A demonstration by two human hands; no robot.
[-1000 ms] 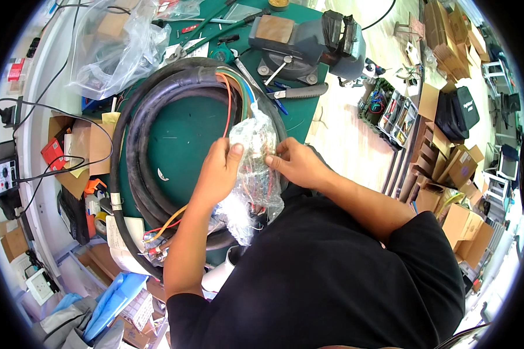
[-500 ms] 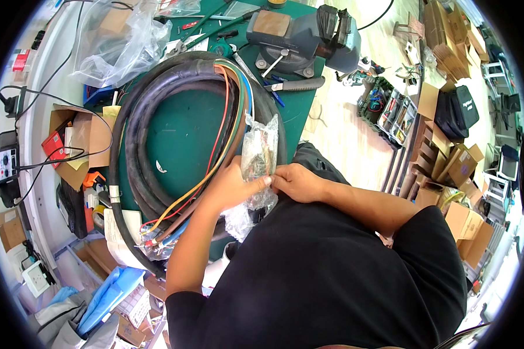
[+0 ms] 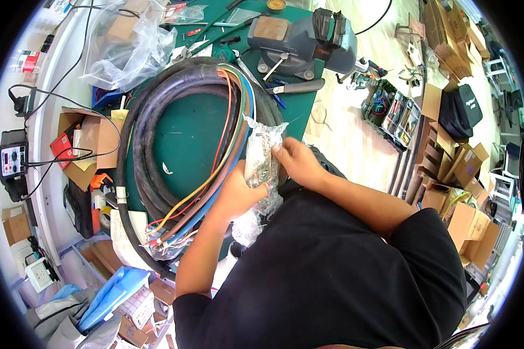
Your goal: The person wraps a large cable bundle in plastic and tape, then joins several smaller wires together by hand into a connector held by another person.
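My left hand (image 3: 242, 189) grips the lower left side of a narrow bundle wrapped in crinkled clear bubble plastic (image 3: 257, 163). My right hand (image 3: 292, 160) holds its upper right side, thumb on the wrap; some fingers are hidden behind it. What is inside shows only as blurred metal-coloured and reddish bits. Beside it lies a thick coil of black cable (image 3: 154, 122) on the green bench mat (image 3: 192, 134). Loose red, yellow, brown and blue wires (image 3: 209, 192) run along the coil's right side, next to my left hand, down to bagged ends at the coil's lower part.
A bench vise (image 3: 297, 43), a knife (image 3: 300, 85) and pliers and wrenches stand or lie at the back. A plastic bag (image 3: 122, 52), open box (image 3: 105, 134) and device (image 3: 11, 154) are at left. A tool case (image 3: 393, 116) and several cardboard boxes (image 3: 466, 230) sit at right.
The wrapped bundle has narrowed and shifted slightly right since a second ago. My left hand moved down and right around it. My right hand dipped, then rose to the bundle's upper part.
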